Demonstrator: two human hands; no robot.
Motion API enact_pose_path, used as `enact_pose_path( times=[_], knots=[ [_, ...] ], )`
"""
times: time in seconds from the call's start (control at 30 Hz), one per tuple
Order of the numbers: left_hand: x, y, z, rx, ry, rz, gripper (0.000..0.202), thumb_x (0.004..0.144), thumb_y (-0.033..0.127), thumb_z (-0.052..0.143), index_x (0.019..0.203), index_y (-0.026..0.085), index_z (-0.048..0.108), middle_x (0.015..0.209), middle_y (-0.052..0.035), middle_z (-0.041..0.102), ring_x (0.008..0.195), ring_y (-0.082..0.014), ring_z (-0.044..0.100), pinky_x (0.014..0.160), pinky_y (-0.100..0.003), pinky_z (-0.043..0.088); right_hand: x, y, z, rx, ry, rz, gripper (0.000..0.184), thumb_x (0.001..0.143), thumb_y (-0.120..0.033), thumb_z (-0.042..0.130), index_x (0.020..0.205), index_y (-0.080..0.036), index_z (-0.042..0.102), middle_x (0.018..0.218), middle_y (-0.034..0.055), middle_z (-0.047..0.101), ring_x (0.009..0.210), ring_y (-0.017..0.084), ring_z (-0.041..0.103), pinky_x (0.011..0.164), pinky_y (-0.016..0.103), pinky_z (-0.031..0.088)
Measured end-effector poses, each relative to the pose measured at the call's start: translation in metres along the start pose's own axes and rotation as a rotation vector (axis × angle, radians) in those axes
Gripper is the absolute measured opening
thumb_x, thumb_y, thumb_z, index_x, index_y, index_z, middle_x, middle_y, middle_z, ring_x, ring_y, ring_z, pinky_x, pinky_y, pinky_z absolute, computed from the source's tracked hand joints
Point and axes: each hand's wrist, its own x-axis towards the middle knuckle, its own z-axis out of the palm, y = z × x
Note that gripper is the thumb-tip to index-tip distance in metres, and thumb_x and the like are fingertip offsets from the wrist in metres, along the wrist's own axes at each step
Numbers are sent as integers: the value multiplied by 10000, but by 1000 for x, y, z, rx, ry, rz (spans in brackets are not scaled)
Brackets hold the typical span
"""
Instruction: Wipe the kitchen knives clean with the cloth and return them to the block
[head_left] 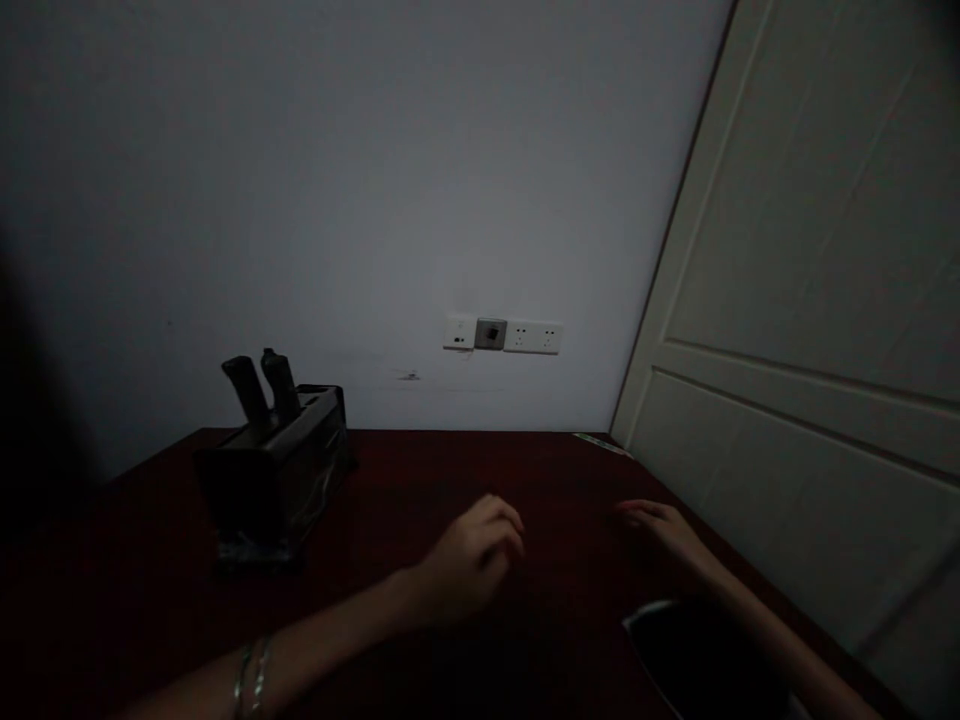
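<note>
My left hand (476, 552) is above the dark red table, near the middle. Its fingers are loosely curled, with a gap to the thumb, and nothing shows in it. Two thin bracelets (251, 680) circle that wrist. Farther right, my right hand (664, 527) hovers over the table with its fingers stretched to the left, also holding nothing I can see. Below the right hand and forearm lies a flat black thing (694, 650) with a pale edge; its kind is too dark to make out.
A dark box-shaped holder (274, 480) with two black handles (262, 390) sticking up stands on the table (420, 470) at left. Sockets (532, 337) sit on the wall behind. A thin printed strip (602, 444) lies at the back right corner, beside a white panelled door (810, 300).
</note>
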Motion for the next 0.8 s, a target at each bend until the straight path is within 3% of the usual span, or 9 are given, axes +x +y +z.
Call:
enact_pose_path(
  times=[0.1,0.17,0.23,0.33,0.47,0.6,0.7,0.8],
  knots=[
    [-3,-3,67,-7,-345,127,309,705,60,460,985,161,543,1098,-79,533,1009,-159,501,833,-252,430,-15,21,-44,-158,52,-22,279,610,-303,590,825,-147,675,898,115,702,859,263,638,733,324,484],
    [-1,0,100,48,-478,213,333,758,133,471,1089,144,504,1158,-96,519,1084,-180,475,882,-270,413,-28,32,-66,-293,70,-60,355,638,-340,554,920,-148,656,982,128,681,895,265,631,759,324,480],
    [5,4,124,119,-556,322,350,792,173,461,1137,120,478,1176,-115,518,1137,-200,445,917,-291,391,-40,41,-82,-395,79,-87,408,641,-355,545,973,-137,637,1065,147,648,958,268,610,814,320,463],
    [16,7,151,211,-574,450,333,818,192,445,1139,108,484,1161,-124,537,1153,-210,439,911,-298,388,-55,52,-95,-468,49,-70,485,619,-392,560,1013,-116,617,1097,166,630,998,278,590,851,331,451],
    [25,6,172,261,-528,524,227,843,169,421,1034,128,538,1010,-100,606,980,-177,547,765,-261,436,-64,64,-100,-530,-21,-53,521,618,-419,545,1042,-125,610,1024,154,664,941,275,616,812,335,472],
    [27,2,181,315,-513,527,131,835,170,448,915,129,544,833,-54,605,751,-143,562,589,-239,423,-61,72,-97,-654,-3,-95,482,610,-332,539,1046,-140,612,1003,131,673,922,258,621,800,313,472],
    [26,-3,179,375,-476,530,83,828,195,470,835,140,532,791,-31,578,705,-144,535,546,-252,404,-57,72,-90,-699,-15,-123,462,607,-248,511,1043,-132,613,978,131,677,887,239,628,783,297,470],
    [21,-11,166,398,-459,494,78,837,201,462,830,155,525,817,-20,575,724,-140,530,560,-252,408,-52,65,-76,-695,-64,-146,449,599,-204,513,1027,-121,617,900,120,682,818,221,633,737,287,474]
  ],
)
